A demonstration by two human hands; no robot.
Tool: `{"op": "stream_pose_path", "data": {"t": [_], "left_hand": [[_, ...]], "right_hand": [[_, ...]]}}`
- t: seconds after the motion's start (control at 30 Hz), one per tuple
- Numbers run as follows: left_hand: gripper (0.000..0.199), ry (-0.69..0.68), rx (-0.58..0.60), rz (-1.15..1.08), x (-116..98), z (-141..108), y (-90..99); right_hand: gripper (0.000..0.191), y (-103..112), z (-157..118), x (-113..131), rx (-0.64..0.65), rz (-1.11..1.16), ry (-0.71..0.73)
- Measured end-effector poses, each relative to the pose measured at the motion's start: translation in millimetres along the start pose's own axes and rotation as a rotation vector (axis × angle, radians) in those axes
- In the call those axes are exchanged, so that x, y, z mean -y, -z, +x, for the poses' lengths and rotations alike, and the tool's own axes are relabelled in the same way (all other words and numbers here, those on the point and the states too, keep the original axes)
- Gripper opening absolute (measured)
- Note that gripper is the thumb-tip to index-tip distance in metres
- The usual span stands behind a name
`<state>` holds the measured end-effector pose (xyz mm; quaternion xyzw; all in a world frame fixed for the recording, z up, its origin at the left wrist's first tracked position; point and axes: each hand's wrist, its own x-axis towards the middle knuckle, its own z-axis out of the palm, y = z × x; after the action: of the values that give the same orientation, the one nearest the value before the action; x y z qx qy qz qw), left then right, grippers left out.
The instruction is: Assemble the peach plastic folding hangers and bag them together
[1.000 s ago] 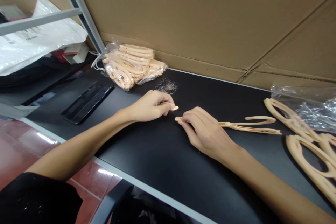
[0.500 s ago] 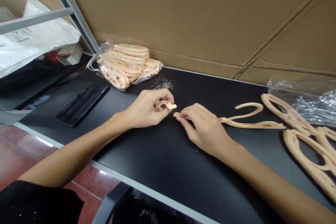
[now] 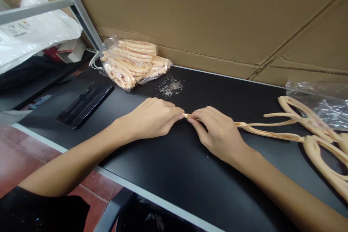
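Left hand [image 3: 153, 117]: closed, palm down, finger and thumb pinching a small cream wood-like piece [image 3: 186, 115], mostly hidden behind the fingers
Right hand [image 3: 217, 130]: thumb and fingers closed around a long, slender, forked cream wood-like strip [image 3: 274, 133]
Meeting point: small piece and near end of the strip together between the two hands; whether they are joined, cannot tell
Strip's far side: two curved arms reaching right, toward looped cream wood-like frames [image 3: 322, 163]; contact unclear
Right end: crumpled clear plastic bag [image 3: 330, 107] behind the frames
Back left: clear plastic bag of cream curved pieces [image 3: 136, 65], near pale crumbs [image 3: 172, 86]
Left side: flat, glossy black rectangular object [image 3: 85, 105]
Surface: matte black tabletop [image 3: 163, 174] below brown cardboard [image 3: 195, 18]
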<state>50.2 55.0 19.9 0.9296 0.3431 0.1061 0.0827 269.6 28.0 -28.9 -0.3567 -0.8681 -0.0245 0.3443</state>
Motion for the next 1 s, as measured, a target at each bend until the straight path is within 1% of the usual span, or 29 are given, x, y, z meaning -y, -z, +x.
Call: {"op": "stream_pose_path", "data": {"t": [0.1, 0.2, 0.3, 0.5, 0.63, 0.83, 0.93, 1.0], "left_hand": [[0.03, -0.013, -0.035, -0.004, 1.1, 0.3, -4.4], [0.031, -0.068, -0.068, -0.001, 1.9, 0.5, -8.8], [0.03, -0.093, -0.046, 0.043, 0.0, 0.5, -10.1], [0.023, -0.047, 0.018, 0.202, -5.1, 0.9, -11.3], [0.027, -0.051, -0.002, 0.158, -2.8, 1.4, -13.5], [0.029, -0.049, -0.079, 0.068, 6.3, 1.3, -11.5], [0.029, -0.074, -0.126, 0.039, 7.3, 0.8, -10.0], [0.029, -0.096, -0.134, 0.039, 6.1, 0.5, -10.1]], "right_hand": [[0.008, -0.3, 0.3, -0.2, 0.002, 0.023, 0.006], [0.008, -0.5, 0.7, 0.2, 0.007, 0.04, 0.011], [0.009, -0.3, 1.0, 0.4, 0.001, 0.037, 0.028], [0.01, 0.5, 2.3, 2.2, -0.035, 0.096, 0.043], [0.01, 0.0, 2.0, 3.4, -0.038, 0.065, 0.075], [0.013, -0.2, 0.2, 1.4, -0.06, 0.038, 0.04], [0.013, -0.1, 0.6, 1.0, -0.058, 0.056, 0.017], [0.013, -0.1, 0.9, 0.8, -0.052, 0.067, 0.014]]}}
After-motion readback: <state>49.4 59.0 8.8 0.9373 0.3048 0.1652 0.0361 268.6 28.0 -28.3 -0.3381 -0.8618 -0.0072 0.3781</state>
